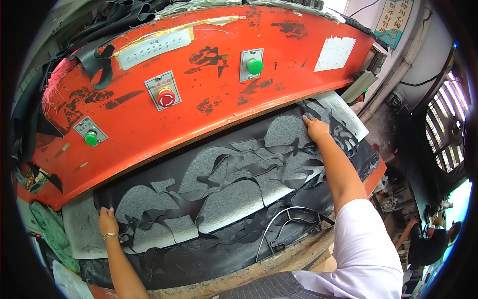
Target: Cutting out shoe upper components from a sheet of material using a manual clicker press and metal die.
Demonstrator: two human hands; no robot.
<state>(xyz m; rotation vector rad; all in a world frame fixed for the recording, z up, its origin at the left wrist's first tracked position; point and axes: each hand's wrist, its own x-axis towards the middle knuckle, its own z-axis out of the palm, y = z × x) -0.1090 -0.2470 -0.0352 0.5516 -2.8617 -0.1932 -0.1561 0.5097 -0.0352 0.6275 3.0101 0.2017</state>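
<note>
Below a scuffed orange-red machine (209, 84) with 2 green buttons (255, 67), a barred window (445, 124) far right, a speckled pale board (82, 236) carries a black sheet (186, 205) with curved cutouts. The left grip (108, 222) pinches the sheet's left edge; the right grip (317, 130) touches its right end, clenched or not, I cannot tell.

Blk sheet (229, 137) looks matt & smooth, leather-like, gry board (234, 199) rough & speckled, red machine front (219, 89) glossy paint w/ scuffs, red btn (166, 97) shiny plastic, label (156, 48) paper.
</note>
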